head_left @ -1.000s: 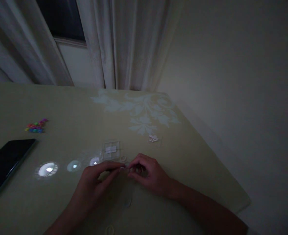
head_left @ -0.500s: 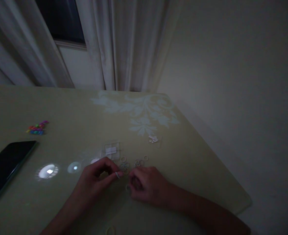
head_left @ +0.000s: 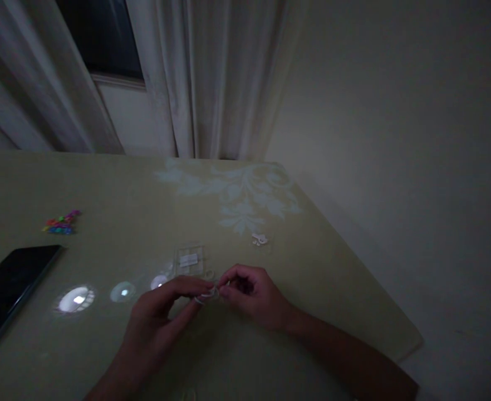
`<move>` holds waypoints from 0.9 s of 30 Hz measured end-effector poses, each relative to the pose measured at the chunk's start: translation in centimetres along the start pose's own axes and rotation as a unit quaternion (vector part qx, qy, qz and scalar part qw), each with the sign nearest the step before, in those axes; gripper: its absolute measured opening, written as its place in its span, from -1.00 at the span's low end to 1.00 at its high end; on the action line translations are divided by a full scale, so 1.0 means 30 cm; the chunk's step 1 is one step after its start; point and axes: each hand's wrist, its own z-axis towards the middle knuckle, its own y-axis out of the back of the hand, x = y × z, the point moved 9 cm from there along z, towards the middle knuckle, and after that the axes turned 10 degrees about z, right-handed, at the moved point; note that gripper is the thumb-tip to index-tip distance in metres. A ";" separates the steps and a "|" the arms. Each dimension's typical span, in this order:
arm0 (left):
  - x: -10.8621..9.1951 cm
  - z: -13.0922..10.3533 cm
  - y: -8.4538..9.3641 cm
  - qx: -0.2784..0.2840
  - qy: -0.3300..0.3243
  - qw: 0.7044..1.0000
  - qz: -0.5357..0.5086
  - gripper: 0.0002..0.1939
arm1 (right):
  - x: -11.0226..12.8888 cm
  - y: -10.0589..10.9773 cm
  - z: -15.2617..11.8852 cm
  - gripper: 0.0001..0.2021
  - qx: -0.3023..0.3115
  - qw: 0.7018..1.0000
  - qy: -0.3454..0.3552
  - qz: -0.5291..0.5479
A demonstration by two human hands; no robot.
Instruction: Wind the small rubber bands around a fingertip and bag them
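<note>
Over the table [head_left: 124, 228], the hands [head_left: 157, 314], now closer together, seemingly pinch pale rings [head_left: 215, 292].

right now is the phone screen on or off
Off, as far as it shows: the phone is dark across its whole visible face, with no lit display.

We hold pale rings [head_left: 214, 292] in our left hand [head_left: 150, 317], our right hand [head_left: 263, 296] close by (a clear case [head_left: 189, 260] beyond).
</note>
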 end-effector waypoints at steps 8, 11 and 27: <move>0.063 0.034 0.071 -0.074 0.081 0.994 -0.024 -0.94 | 0.081 -0.095 0.107 -0.87 0.167 0.877 0.102 -0.438; 0.078 0.036 0.085 -0.088 0.100 0.991 0.001 -0.93 | 0.067 -0.123 0.129 -0.86 0.187 0.843 0.073 -0.498; 0.085 0.011 0.035 -0.039 0.151 0.988 0.002 -0.86 | 0.195 -0.050 0.150 -0.94 0.130 0.959 0.129 -0.216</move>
